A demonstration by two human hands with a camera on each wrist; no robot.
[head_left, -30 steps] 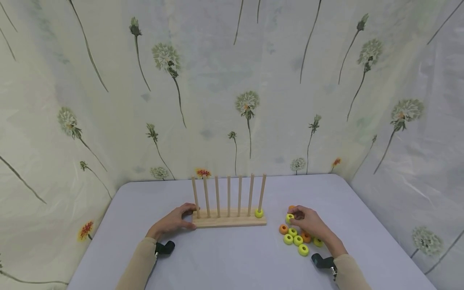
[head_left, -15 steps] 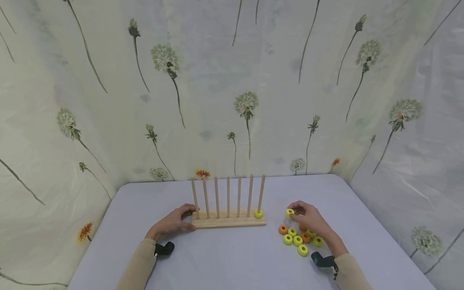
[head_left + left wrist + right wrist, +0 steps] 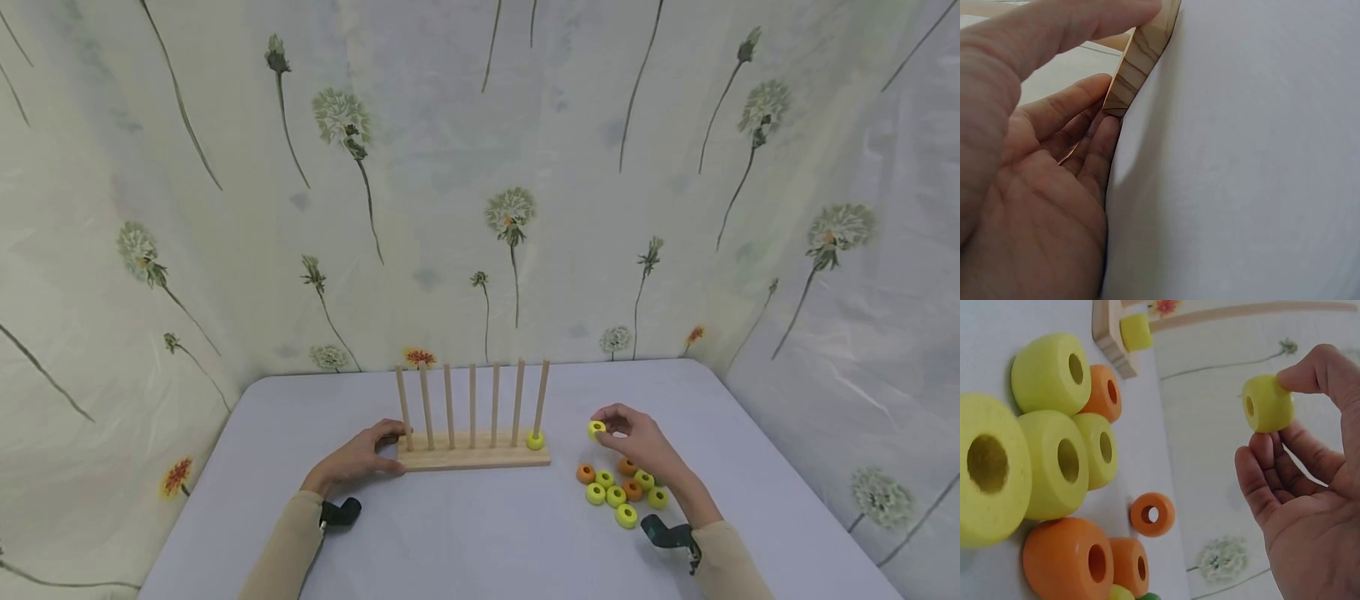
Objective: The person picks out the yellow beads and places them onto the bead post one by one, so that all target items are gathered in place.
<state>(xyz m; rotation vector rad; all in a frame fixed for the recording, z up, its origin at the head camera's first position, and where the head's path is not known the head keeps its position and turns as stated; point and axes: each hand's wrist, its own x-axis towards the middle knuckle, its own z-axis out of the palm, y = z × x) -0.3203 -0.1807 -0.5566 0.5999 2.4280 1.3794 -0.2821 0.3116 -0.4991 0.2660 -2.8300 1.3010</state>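
Observation:
A wooden stand [image 3: 472,459] with a row of upright pegs sits mid-table. My left hand [image 3: 356,458] grips the left end of its base, thumb on the near side and fingers at the far side; the left wrist view shows the base's end [image 3: 1138,65] between them. A yellow bead [image 3: 535,442] sits at the bottom of the rightmost peg. To the right of the stand, my right hand [image 3: 642,443] holds another yellow bead [image 3: 1266,403] above the table, pinched between thumb and fingers. The bead's hole faces sideways in the right wrist view.
Several loose beads lie close together below the right hand, such as an orange bead [image 3: 586,473] and a yellow bead [image 3: 626,517]. A bit of green [image 3: 1150,596] shows at the right wrist view's bottom edge. A flower-printed curtain [image 3: 450,208] hangs behind the table.
My right hand has lifted the yellow bead up and away from the pile, uncovering an orange bead and a yellow one beneath. The left hand and the stand have stayed in place.

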